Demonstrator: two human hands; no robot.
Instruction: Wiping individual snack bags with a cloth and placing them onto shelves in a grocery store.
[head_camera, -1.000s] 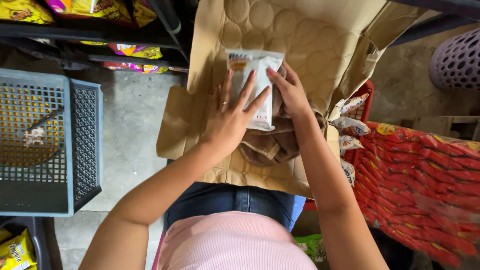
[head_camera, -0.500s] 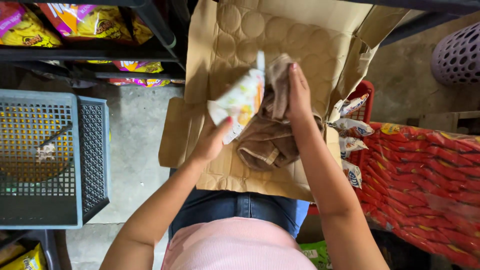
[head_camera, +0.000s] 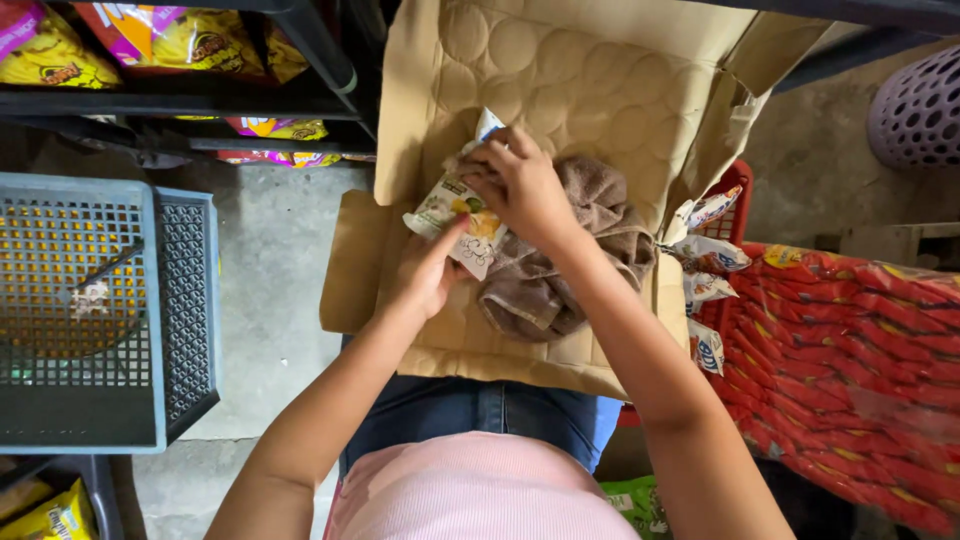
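- Both hands met over a flattened cardboard box (head_camera: 560, 90) lying across the person's lap.
- Left hand (head_camera: 432, 275) pinched the lower end of a small white snack packet (head_camera: 452, 205) from below.
- Right hand (head_camera: 520, 185) was closed over the packet's upper part, pressing a brown cloth (head_camera: 590, 235) against it.
- More packets sat in a red basket (head_camera: 735, 180) at the right; a grey crate (head_camera: 170, 300) stood at the left.

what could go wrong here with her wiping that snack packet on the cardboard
The left hand pinches only the lower end of the snack packet while the right hand presses the brown cloth on it, so the packet may slip or crumple. The flattened cardboard box rests on the lap and could tilt, sliding the cloth off. More packets sit loose in the red basket at its edge and might get knocked.
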